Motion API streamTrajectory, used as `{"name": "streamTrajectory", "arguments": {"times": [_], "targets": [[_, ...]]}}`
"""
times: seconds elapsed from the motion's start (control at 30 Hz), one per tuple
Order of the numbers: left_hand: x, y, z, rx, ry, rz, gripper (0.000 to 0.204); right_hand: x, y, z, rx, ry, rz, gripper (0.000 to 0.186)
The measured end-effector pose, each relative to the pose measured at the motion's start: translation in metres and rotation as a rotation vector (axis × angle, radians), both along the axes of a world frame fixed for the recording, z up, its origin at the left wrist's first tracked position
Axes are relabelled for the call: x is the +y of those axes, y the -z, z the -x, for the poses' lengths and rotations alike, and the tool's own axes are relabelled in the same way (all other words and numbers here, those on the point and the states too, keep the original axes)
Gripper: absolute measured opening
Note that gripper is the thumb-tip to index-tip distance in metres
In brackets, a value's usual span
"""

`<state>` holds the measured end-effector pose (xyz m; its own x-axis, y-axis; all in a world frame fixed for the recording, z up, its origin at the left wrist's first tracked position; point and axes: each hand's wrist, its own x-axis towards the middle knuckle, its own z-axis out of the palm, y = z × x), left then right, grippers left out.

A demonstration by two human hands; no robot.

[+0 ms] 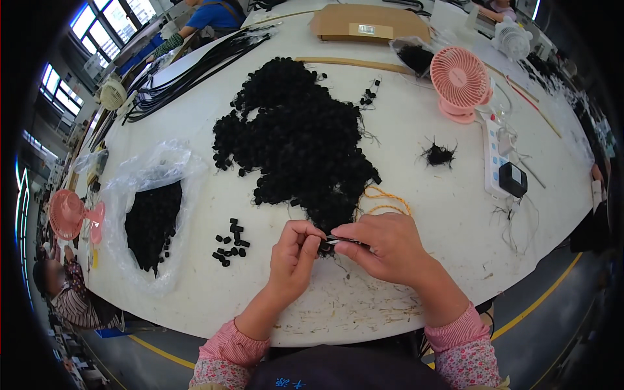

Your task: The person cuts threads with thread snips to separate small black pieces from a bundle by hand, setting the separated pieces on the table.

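In front of me my left hand [292,260] is closed in a pinch on a small black piece [324,247], mostly hidden by the fingers. My right hand [389,250] grips a slim tool with a pale, metal-looking tip [334,242], which meets the black piece. Whether it is snips or tweezers cannot be made out. An orange twisted cord [390,196] loops out beyond my right hand. Just past my fingertips begins a large heap of small black pieces with loose threads [292,130]. Left of my left hand lies a small group of trimmed-looking black cylinders [232,242].
A clear plastic bag [175,260] of black pieces lies left. Pink fans [458,78] stand right and far left. At right are a power strip [492,156] and a black thread clump [439,155]. A cardboard box [370,23] sits behind. Other people [218,14] sit around the table.
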<state>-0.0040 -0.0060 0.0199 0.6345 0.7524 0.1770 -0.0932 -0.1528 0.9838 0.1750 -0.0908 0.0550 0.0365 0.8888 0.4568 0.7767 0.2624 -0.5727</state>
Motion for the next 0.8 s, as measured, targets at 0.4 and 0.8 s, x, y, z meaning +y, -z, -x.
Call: {"name": "streamTrajectory", "arguments": {"times": [0.4, 0.8], "targets": [[-0.001, 0.007, -0.002, 0.111, 0.023, -0.285, 0.007, -0.002, 0.004, -0.002, -0.074, -0.013, -0.026, 0.010], [0.001, 0.007, -0.001, -0.010, -0.003, -0.023, 0.007, 0.000, -0.003, 0.004, 0.108, 0.065, 0.036, 0.018]]}}
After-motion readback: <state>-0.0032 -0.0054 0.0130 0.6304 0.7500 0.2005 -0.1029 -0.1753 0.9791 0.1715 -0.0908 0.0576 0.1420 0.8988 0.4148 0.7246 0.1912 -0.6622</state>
